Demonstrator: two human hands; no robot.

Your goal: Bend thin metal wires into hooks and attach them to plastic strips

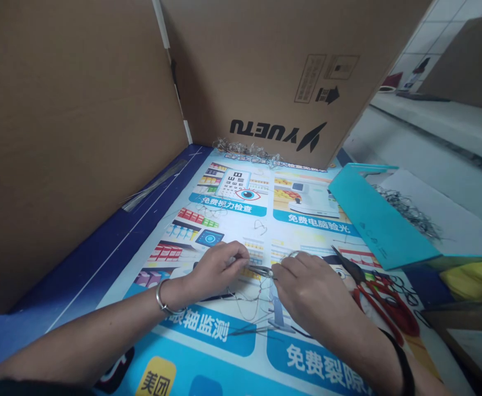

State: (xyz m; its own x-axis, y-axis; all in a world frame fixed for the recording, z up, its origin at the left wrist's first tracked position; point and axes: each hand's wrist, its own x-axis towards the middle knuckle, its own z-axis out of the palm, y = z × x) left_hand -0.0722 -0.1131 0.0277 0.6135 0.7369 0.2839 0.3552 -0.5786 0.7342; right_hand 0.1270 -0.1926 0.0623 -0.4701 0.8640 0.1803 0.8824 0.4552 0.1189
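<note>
Near the middle of the printed sheet (261, 341), my left hand (220, 269) pinches a thin bundle of wire (259, 270). The bundle's other end reaches my right hand (302, 283), whose fingers are closed on it. A small ring or loop shows on the bundle beside my right fingertips. Loose thin wires (247, 308) hang and curl below, between the two hands. More wire strands (251, 331) lie on the sheet nearer to me.
Red-handled scissors (373, 300) lie right of my right hand. A turquoise box (381, 220) with a wire pile (408, 212) stands farther right. Cardboard walls (241, 71) rise behind and left. Clear tangled pieces (245, 149) lie at the back; thin strips (154, 187) lie at left.
</note>
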